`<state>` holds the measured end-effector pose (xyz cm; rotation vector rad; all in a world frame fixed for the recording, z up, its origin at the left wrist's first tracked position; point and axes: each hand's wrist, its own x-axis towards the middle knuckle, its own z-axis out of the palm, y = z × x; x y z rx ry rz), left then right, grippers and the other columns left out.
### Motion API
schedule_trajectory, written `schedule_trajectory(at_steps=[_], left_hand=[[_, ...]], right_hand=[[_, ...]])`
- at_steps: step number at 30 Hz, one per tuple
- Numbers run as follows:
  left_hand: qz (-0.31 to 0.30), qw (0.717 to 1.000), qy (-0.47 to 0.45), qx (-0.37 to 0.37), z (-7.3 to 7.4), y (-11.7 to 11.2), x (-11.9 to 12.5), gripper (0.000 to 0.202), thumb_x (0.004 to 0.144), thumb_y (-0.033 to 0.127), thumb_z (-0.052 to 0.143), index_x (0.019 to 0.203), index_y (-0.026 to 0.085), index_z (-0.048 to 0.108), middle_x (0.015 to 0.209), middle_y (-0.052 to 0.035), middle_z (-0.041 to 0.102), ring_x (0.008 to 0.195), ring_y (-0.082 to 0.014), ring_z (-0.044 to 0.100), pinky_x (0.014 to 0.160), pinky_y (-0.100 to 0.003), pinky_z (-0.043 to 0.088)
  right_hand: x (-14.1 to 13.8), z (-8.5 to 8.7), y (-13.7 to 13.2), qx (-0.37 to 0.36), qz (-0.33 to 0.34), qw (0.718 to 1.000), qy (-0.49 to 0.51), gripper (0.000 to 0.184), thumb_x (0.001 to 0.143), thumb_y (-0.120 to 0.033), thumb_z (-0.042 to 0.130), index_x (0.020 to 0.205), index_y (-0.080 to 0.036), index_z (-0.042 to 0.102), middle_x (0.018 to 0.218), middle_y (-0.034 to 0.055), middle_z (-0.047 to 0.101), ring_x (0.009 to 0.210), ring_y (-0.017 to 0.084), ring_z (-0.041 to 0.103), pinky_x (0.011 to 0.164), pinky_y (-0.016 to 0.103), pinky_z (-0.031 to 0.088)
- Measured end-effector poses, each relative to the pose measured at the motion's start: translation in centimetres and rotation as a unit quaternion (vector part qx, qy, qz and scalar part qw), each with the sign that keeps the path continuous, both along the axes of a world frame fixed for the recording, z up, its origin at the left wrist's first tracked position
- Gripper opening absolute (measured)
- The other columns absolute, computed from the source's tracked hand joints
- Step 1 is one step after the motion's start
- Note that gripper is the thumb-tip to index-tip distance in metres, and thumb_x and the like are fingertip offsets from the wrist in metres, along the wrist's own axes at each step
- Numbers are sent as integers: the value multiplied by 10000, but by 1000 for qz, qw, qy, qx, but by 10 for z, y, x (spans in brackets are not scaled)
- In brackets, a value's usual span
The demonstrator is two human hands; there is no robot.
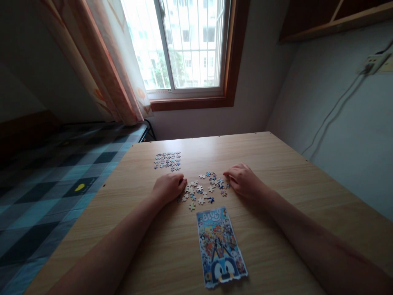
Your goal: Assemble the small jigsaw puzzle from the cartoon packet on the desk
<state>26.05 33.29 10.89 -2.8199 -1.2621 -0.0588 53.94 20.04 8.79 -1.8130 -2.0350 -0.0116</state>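
A scatter of small loose puzzle pieces (204,189) lies on the wooden table (276,172) between my hands. My left hand (168,187) rests at the scatter's left edge, fingers curled and touching pieces there. My right hand (242,179) lies at the right edge, fingers bent down with the tips on the pieces. Whether either hand grips a piece is hidden. A second group of pieces (168,160), laid out in neat rows, sits farther back on the left. A colourful "Bluey" picture card (219,246) lies flat nearer to me.
A bed with a blue checked cover (46,184) runs along the table's left side. A bright window (187,45) with a curtain (113,69) is behind the table. A wall with a cable (331,114) closes the right side.
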Motion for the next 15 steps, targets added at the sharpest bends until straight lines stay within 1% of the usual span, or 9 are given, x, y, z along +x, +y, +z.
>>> schedule_trajectory(at_steps=[2,4,6,8,12,15], left_hand=[[-2,1000,0,4,0,0,0,389,957,449,373,808,217,646,852,-93,708,779,-238,642,631,-311,373],[-6,1000,1,9,0,0,0,393,960,450,367,808,217,644,849,-91,709,775,-235,642,621,-307,366],[-7,1000,4,11,0,0,0,394,962,448,363,814,218,647,855,-91,712,781,-234,643,625,-308,369],[-3,1000,7,9,0,0,0,389,961,444,367,827,218,654,867,-93,715,794,-234,643,642,-309,381],[0,1000,6,3,0,-1,0,385,958,453,374,839,220,656,879,-87,717,805,-226,643,652,-302,389],[1,1000,8,5,0,-1,0,384,958,454,372,833,222,651,877,-83,717,800,-222,643,641,-297,382]], right_hand=[[0,0,0,-5,0,1000,12,284,870,-128,541,1071,-226,714,1076,86,724,1066,238,618,1099,511,278],[1,0,0,-10,-5,1000,20,299,871,-127,533,1092,-228,707,1129,92,715,1143,253,612,1115,542,257],[2,-1,1,-12,-13,1000,17,300,878,-131,526,1103,-224,701,1162,101,708,1250,274,568,1122,559,247],[4,-2,1,-13,-23,1000,12,283,889,-139,520,1086,-224,704,1168,105,708,1313,283,526,1126,565,242],[7,-4,2,-13,-41,999,23,246,913,-164,503,1045,-222,703,1155,100,716,1295,277,546,1124,569,246],[6,-3,2,4,-50,998,45,269,911,-164,510,1122,-213,669,1131,93,723,1197,257,608,1117,551,261]])
